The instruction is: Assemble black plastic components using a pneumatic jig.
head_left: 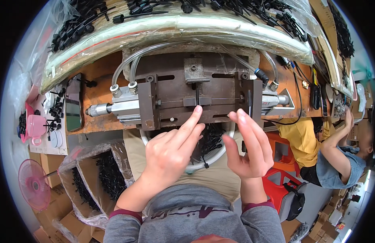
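My left hand (171,152) reaches to the middle of a dark metal clamping fixture (175,115). Its index finger is stretched out, the fingertip at the lower end of a slim black part (197,94). That part stands between two small jaws, below a metal stop block (193,71). My right hand (252,150) is raised at the fixture's right front, fingers curved and thumb apart. A thin black stemmed piece (250,101) appears to run behind its fingertips, with a dark end between thumb and palm; the grip is partly hidden.
Air cylinders (126,106) with clear hoses flank the fixture. Black stemmed parts lie in a bowl (212,162) on my lap, in a box (92,182) at left and on the shelf behind. A phone (74,103) and a pink fan (34,184) are left; a co-worker (337,154) sits right.
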Available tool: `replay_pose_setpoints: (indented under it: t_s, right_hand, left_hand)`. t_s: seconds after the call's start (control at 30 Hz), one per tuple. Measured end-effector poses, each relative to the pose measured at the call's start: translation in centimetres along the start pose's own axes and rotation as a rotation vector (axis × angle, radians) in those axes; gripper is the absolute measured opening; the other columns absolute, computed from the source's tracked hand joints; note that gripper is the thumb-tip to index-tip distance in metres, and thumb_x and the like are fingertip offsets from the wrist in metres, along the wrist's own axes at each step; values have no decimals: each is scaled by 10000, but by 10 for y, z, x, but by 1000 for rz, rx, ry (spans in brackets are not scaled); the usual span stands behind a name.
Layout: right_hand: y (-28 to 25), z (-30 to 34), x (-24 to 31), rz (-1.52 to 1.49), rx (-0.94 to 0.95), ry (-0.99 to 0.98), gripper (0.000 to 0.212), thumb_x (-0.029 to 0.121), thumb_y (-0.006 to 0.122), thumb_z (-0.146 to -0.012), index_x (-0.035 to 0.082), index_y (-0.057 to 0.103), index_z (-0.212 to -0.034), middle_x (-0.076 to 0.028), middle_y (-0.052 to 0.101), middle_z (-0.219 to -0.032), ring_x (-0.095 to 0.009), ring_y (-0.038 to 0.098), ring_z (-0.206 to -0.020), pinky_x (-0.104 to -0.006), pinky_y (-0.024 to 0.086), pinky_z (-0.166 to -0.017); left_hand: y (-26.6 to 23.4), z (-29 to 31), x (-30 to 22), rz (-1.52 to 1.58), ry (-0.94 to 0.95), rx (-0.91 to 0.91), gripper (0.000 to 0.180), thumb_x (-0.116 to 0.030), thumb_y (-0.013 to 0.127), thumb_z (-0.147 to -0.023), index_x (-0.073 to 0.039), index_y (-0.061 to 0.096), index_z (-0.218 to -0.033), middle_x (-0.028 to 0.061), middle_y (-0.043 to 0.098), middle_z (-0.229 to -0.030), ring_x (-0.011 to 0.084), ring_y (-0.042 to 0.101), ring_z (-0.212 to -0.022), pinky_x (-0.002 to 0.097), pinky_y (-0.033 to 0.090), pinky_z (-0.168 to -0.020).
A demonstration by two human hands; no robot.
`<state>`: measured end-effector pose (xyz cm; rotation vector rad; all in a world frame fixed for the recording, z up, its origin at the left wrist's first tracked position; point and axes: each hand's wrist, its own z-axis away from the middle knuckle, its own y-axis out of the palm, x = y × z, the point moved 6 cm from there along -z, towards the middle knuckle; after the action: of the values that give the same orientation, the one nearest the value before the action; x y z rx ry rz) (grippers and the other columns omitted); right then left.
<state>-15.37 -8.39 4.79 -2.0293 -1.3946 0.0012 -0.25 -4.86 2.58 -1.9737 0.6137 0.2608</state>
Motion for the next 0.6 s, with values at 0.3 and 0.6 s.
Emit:
replay_pose_setpoints:
  t_s: [0.3, 0.6]
  right_hand:
    - [-13, 3, -1, -339, 39, 95, 625, 38, 609, -903, -119, 314, -1431, -374, 521, -1293, -467, 574, -1191, -513, 490, -996]
    - [-10, 1, 4, -217, 228, 202, 378, -24, 847, -657, -34, 641, -974, -260, 636, -1189, -320, 675, -1044, -396, 581, -847]
  left_hand:
    - [0, -9, 2, -33, 10, 31, 272, -108, 794, -714, -71, 710, -970, 71, 673, -1243, 159, 658, -603, 265, 491, -517]
    - [1, -8, 3, -12, 9, -4, 260, -110, 792, -718, -73, 707, -961, 67, 675, -1241, 159, 639, -567, 265, 483, -502]
